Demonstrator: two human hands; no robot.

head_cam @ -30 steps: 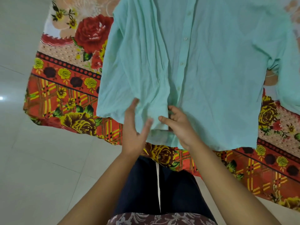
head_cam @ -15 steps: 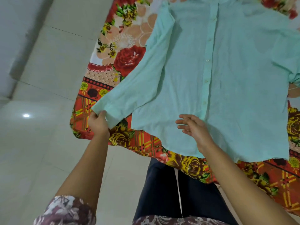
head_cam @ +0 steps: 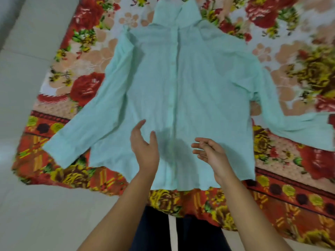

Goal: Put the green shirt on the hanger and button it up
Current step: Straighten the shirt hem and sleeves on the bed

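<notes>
1. Shirt (head_cam: pixel 195 84), pale green and long-sleeved, lies flat and front up on a floral bedspread (head_cam: pixel 87 91).
2. Its long axis runs straight away from the person. The collar (head_cam: pixel 178 17) is at the far end, and the hem (head_cam: pixel 190 185) is at the near end, close to the bedspread's edge.
3. A button strip (head_cam: pixel 172 98) runs down the middle from collar to hem. Blur hides whether the buttons are fastened.
4. The left sleeve (head_cam: pixel 79 129) slants out to the person's left, and the right sleeve (head_cam: pixel 293 127) slants out to the right.
5. Left hand (head_cam: pixel 145 151) is over the lower front, just left of the button strip. Its palm is turned inward and its fingers are straight and loosely spread, holding nothing.
6. Right hand (head_cam: pixel 212 154) is just right of the strip, with fingers loosely bent and pointing toward the left hand. It also holds nothing. Whether either hand touches the cloth cannot be told.
7. The strip's lower end lies between the two hands, about equally near each. The collar, where a hanger would enter, is the part farthest from both.
8. No hanger is in view. Pale floor tiles (head_cam: pixel 27 78) surround the bedspread.
</notes>
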